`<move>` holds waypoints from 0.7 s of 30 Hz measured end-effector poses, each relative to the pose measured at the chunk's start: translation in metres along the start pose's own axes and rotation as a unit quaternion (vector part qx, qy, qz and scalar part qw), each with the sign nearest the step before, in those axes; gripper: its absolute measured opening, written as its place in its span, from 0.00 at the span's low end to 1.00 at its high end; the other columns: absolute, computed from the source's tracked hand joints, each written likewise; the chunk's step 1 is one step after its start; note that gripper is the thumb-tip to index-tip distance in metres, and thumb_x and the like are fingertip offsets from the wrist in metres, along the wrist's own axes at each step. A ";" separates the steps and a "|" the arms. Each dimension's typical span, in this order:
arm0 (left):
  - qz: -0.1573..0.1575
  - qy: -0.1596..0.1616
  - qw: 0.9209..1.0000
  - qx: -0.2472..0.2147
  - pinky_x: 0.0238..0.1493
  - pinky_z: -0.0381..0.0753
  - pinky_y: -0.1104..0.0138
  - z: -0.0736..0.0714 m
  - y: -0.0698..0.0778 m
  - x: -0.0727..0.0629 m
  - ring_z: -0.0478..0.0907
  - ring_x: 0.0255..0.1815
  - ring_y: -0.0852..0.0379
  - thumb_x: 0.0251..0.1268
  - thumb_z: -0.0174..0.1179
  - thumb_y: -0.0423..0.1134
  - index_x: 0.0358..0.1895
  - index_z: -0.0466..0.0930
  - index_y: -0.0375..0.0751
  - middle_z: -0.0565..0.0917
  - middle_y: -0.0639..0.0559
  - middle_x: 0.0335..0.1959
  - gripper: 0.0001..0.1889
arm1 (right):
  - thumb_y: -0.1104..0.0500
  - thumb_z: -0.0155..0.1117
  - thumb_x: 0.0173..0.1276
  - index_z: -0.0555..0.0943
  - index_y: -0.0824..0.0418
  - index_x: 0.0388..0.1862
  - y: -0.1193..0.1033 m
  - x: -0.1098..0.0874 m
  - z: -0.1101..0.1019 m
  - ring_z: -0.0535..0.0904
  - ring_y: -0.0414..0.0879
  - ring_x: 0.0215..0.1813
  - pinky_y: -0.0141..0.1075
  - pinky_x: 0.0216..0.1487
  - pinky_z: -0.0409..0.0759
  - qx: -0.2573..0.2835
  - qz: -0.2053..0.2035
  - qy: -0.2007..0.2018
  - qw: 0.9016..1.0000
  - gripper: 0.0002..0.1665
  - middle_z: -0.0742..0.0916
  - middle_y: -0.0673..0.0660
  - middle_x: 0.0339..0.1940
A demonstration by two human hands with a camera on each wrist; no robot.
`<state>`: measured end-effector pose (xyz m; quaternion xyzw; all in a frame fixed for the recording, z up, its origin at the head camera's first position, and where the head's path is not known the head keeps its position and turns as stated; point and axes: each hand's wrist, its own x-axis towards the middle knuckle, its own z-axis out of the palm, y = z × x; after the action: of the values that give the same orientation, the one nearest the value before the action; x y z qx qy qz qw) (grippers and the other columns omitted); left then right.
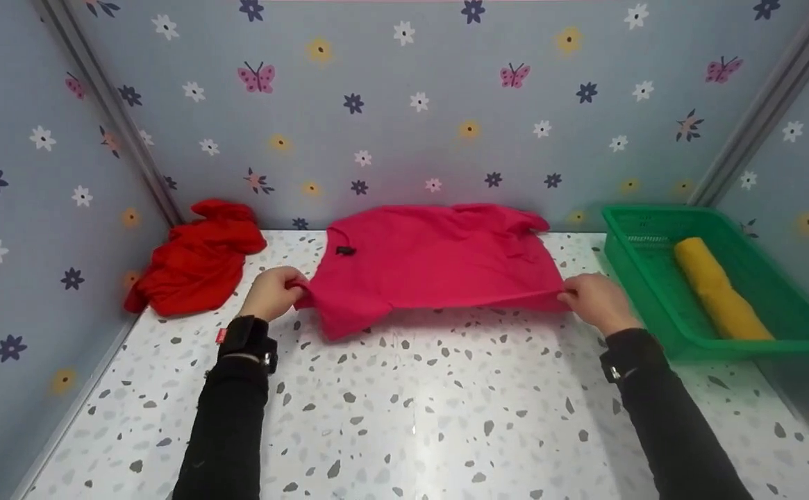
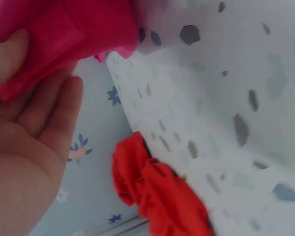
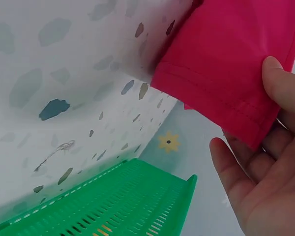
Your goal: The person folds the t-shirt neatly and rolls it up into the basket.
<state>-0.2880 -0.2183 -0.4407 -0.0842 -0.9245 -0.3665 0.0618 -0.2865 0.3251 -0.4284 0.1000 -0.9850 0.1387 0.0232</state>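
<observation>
- Two hands were seen at the pink garment, which was spread on the speckled counter to the left of the green basket.
- By the right hand, just beside the basket, the garment's near corner was pinched; the thumb was laid over the cloth, with the other fingers gently bent beneath it.
- By the left hand, well apart from the basket, the opposite near corner was pinched, the gap between thumb and fingers closed down to the cloth.
- Between the hands, the near edge was held up off the counter, and a flap was left hanging near the left hand.
- A small black label was shown on the garment, toward the end farther from the basket.
- Inside the basket, a yellow roll was laid slantwise.
- Farthest left of the basket, beyond the garment, a red cloth was heaped against the flowered wall.
- Both wrists were covered by black sleeves.
</observation>
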 end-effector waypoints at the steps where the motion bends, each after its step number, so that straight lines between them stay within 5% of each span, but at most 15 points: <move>1: -0.001 0.003 1.000 -0.025 0.41 0.73 0.59 0.000 -0.003 -0.002 0.77 0.37 0.47 0.61 0.56 0.25 0.36 0.82 0.32 0.83 0.44 0.31 0.06 | 0.61 0.67 0.68 0.86 0.68 0.43 0.001 -0.002 0.000 0.80 0.58 0.39 0.54 0.47 0.78 0.004 -0.008 0.004 1.000 0.10 0.87 0.61 0.34; 7: 0.003 -0.017 0.994 -0.111 0.39 0.77 0.65 -0.001 -0.014 -0.018 0.81 0.36 0.52 0.65 0.52 0.23 0.40 0.81 0.31 0.85 0.43 0.35 0.08 | 0.63 0.68 0.66 0.86 0.66 0.39 0.004 -0.014 -0.003 0.79 0.53 0.34 0.52 0.43 0.79 0.009 -0.078 0.007 0.997 0.07 0.86 0.56 0.30; 12: 0.033 -0.040 0.995 -0.079 0.38 0.76 0.65 -0.009 -0.014 -0.034 0.76 0.37 0.53 0.63 0.54 0.23 0.39 0.83 0.33 0.83 0.44 0.38 0.09 | 0.63 0.69 0.65 0.87 0.63 0.40 0.008 -0.029 -0.010 0.77 0.48 0.32 0.48 0.40 0.81 0.023 -0.110 -0.017 0.993 0.07 0.85 0.50 0.29; 21: 0.037 -0.110 0.990 -0.074 0.37 0.76 0.65 -0.021 -0.006 -0.062 0.76 0.33 0.55 0.63 0.60 0.27 0.37 0.84 0.38 0.83 0.51 0.33 0.05 | 0.62 0.70 0.64 0.85 0.57 0.33 0.016 -0.056 -0.014 0.75 0.41 0.30 0.40 0.36 0.79 0.033 -0.176 -0.081 0.981 0.01 0.82 0.43 0.27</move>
<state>-0.2277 -0.2435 -0.4407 -0.1622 -0.8923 -0.4201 -0.0333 -0.2343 0.3547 -0.4231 0.2830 -0.9456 0.1566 -0.0356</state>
